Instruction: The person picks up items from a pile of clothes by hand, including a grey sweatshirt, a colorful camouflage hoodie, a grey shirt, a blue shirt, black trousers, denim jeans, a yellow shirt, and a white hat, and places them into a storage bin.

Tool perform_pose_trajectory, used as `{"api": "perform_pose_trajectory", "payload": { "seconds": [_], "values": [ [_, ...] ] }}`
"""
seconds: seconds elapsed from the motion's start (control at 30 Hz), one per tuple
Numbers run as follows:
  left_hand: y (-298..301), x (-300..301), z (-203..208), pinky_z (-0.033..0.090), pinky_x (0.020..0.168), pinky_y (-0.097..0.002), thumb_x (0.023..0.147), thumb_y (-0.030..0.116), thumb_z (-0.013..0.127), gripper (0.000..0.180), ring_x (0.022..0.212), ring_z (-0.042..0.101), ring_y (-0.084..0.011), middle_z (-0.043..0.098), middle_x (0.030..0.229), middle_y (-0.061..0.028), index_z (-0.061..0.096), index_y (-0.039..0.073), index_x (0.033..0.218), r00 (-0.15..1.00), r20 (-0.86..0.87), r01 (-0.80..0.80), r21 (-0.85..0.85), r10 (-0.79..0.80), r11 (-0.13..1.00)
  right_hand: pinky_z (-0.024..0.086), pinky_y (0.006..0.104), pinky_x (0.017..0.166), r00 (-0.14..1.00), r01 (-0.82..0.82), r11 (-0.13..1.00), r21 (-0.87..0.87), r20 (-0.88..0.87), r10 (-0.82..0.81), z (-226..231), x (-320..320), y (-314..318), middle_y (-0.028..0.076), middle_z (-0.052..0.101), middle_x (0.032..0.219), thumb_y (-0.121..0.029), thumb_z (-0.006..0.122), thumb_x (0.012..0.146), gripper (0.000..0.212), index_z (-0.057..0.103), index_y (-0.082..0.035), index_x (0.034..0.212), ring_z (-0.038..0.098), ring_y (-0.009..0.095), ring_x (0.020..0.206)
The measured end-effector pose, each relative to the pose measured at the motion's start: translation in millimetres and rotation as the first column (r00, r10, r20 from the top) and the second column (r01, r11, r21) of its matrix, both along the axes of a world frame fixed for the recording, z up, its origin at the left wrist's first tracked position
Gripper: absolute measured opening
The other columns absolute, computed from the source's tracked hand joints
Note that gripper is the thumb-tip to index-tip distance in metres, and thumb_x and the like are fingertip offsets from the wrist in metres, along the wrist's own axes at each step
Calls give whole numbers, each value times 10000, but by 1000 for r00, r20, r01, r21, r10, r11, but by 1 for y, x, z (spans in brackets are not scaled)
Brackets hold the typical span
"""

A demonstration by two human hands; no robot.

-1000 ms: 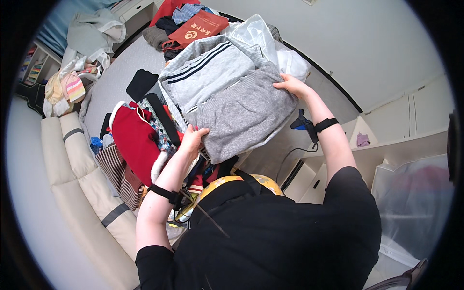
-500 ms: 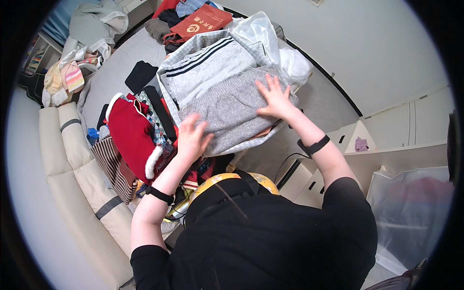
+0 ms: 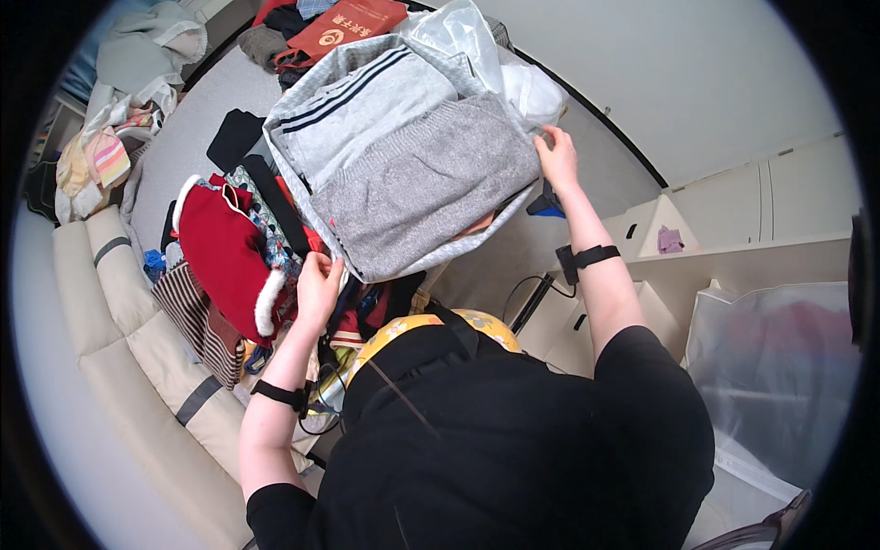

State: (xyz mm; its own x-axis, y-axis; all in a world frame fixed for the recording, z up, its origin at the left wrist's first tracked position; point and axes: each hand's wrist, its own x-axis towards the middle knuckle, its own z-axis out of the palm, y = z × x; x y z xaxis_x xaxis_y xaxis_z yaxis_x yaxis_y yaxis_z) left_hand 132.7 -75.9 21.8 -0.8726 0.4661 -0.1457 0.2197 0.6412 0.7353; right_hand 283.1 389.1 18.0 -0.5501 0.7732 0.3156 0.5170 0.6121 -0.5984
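Fingers of the left hand (image 3: 318,286) pinch the near edge of the folded grey sweater (image 3: 417,183), while the right hand (image 3: 556,158) grips its far corner. Lying atop a heaped clothes pile (image 3: 240,247), it looks soft, light and floppy; opposite edges seem the surest hold.

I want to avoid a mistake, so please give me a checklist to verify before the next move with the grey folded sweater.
1. Left hand on the near corner of the grey sweater: ok, fingers at the edge.
2. Right hand on the far corner: ok, it touches the edge.
3. Sweater folded flat: ok, no loose sleeve visible.
4. Striped top under the sweater stays aligned: ok, stripes lie beside the fold.
5. Red garment apart from the sweater: ok, it lies to the left.
6. Grip firm enough to lift: cannot tell.
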Motion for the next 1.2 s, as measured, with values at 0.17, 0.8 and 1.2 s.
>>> {"api": "perform_pose_trajectory", "payload": {
  "seconds": [0.17, 0.8, 1.2],
  "values": [
    [7, 1, -9, 508, 599, -334, 832, 338, 556, 307, 648, 620, -191, 629, 801, -83, 563, 32, 850, 824, 559, -58, -85, 95, 995, 523, 347, 643, 985, 119, 560, -820, 170, 40, -11, 14, -7, 87, 617, 977, -430, 592, 827, 451, 554, -93, 1124, 630, 220, 854],
    [-21, -34, 34, 386, 433, -215, 884, 182, 512, 237, 481, 468, -91, 559, 646, -34, 535, 61, 681, 833, 530, -384, 345, 160, 856, 340, 234, 409, 964, -251, 587, -770, -144, 222, 42, -19, -9, -11, 523, 552, -266, 602, 848, 267, 597, -51, 689, 440, 85, 425],
    [30, 6, 7, 530, 577, -278, 920, 331, 423, 410, 577, 615, -163, 675, 786, -132, 589, -41, 956, 686, 720, -217, 64, 106, 974, 355, 275, 385, 981, -120, 581, -805, -5, 195, -8, -4, 2, 42, 537, 541, -250, 568, 859, 296, 593, -18, 677, 473, 137, 408]
  ]
}}
